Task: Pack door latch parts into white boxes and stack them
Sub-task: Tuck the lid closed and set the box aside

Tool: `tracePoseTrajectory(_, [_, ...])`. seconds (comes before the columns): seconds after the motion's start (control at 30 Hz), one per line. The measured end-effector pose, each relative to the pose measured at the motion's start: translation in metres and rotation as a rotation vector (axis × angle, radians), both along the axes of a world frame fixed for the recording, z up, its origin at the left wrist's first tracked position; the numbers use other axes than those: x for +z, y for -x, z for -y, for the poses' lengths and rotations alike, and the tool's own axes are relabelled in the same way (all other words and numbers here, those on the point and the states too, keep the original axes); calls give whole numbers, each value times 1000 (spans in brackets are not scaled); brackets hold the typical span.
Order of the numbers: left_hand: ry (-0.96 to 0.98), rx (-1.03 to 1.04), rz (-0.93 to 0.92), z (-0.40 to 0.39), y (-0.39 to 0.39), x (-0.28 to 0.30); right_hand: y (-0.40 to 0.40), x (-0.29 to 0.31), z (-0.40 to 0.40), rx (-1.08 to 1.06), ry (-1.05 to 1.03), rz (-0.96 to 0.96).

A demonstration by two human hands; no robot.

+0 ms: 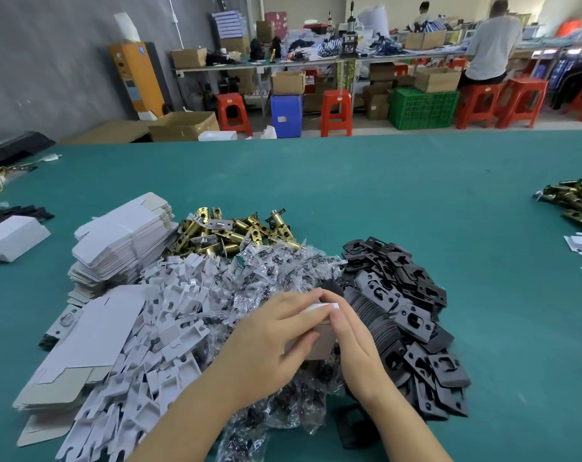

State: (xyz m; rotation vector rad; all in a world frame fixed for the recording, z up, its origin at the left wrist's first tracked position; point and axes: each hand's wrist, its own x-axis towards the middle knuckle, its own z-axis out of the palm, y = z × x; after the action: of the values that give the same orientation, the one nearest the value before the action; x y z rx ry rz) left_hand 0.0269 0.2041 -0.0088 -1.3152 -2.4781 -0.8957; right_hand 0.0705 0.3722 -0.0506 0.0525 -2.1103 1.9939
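Both my hands hold a small white box [319,341] above the piles at the table's near middle. My left hand [269,341] lies over its top and left side, thumb curled against the box's side. My right hand [356,341] presses along its right edge with straight fingers, near the white flap [322,306]. Brass door latches [236,233] lie heaped behind. Black strike plates [406,308] are piled at the right. Clear bags of screws [276,271] and white card inserts [169,315] spread under and left of my hands.
Flat unfolded white boxes [126,241] are stacked at the left, with more flat blanks [93,335] nearer me. The green table [349,185] stretches behind the piles. More latches [576,198] lie at the far right edge. A white box [13,236] sits far left.
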Motion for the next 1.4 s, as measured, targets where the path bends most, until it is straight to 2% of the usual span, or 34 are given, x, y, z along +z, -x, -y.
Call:
tracePoseTrajectory(0.23, [-107, 75, -53, 9, -2, -12, 3, -7, -3, -3, -33, 42])
tracePoseTrajectory(0.43, [-25, 80, -205, 15, 2, -16, 4, -9, -4, -5, -51, 74])
tracePoseTrajectory(0.6, [1, 62, -276, 14, 7, -12, 4, -8, -4, 16, -15, 109])
tracePoseTrajectory(0.77, [11, 28, -371, 13, 13, -6, 7, -9, -9, 86, 134, 172])
tracePoseTrajectory(1.0, [264, 163, -59, 11, 19, 0, 7, -11, -9, 101, 160, 172])
tracePoseTrajectory(1.1, [113, 234, 195, 11, 24, -1, 3, -7, -5, 30, 79, 81])
tracePoseTrajectory(1.13, [10, 285, 307, 11, 25, 1, 1, -6, -5, -9, -31, 42])
tracePoseTrajectory(1.23, [-309, 412, 676, 10, 23, 1, -5, -4, -1, -118, -551, -74])
tracePoseTrajectory(1.3, [-391, 408, 754, 9, 22, 1, -7, -4, 4, -104, -706, -84])
tracePoseTrajectory(1.4, [-368, 418, 690, 6, 26, 4, -6, -3, 13, -95, -742, -56])
